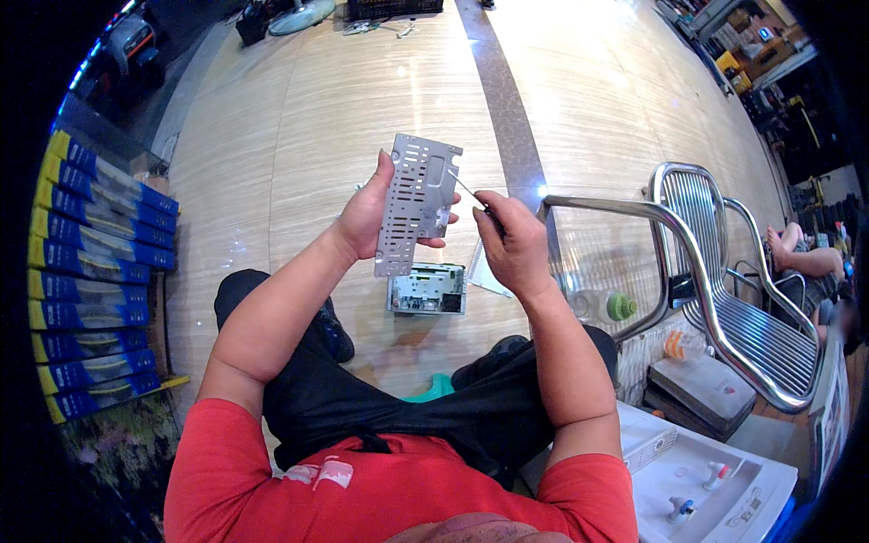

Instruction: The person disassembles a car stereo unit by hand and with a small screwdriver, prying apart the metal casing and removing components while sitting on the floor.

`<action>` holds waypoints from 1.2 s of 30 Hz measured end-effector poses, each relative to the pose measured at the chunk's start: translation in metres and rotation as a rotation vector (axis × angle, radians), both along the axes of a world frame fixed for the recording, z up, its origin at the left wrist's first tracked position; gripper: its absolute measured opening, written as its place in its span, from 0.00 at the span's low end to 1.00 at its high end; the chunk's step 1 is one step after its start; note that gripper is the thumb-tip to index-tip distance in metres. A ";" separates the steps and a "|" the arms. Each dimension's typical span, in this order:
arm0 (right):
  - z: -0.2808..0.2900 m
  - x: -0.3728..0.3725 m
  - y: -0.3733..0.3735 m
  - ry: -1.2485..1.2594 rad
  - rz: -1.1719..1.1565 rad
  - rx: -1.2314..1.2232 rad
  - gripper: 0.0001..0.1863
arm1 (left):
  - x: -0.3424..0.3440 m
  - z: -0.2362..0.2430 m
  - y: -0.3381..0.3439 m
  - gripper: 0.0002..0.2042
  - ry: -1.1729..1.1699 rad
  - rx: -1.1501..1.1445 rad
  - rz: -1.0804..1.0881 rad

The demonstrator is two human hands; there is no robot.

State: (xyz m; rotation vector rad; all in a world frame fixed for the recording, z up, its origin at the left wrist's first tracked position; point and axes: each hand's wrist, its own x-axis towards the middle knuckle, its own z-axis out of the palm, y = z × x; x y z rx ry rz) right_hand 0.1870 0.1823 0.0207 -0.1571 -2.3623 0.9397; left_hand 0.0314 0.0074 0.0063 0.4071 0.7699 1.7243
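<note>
My left hand [367,211] grips a perforated grey metal plate [407,195] along its left side, with fingers showing past its right edge, and holds it up in front of me. My right hand [511,240] is closed on a screwdriver [467,188], whose thin shaft reaches to the upper right part of the plate; whether the tip touches it is unclear. Below the plate, an open metal-cased unit [425,290] with a dark component inside sits on the floor between my feet. A white sheet [487,271] lies beside it, partly behind my right hand.
Blue-and-yellow boxes [90,262] are stacked at left. On the right are a glass-topped table [597,204], a chrome chair [688,195], a green container [622,306], a white dispenser [715,489] and another person's bare legs [806,261]. A black crate [394,7] stands far ahead.
</note>
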 end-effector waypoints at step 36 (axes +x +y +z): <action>-0.017 -0.001 0.004 -0.109 0.012 0.098 0.10 | 0.003 0.012 0.001 0.48 -0.041 0.054 0.045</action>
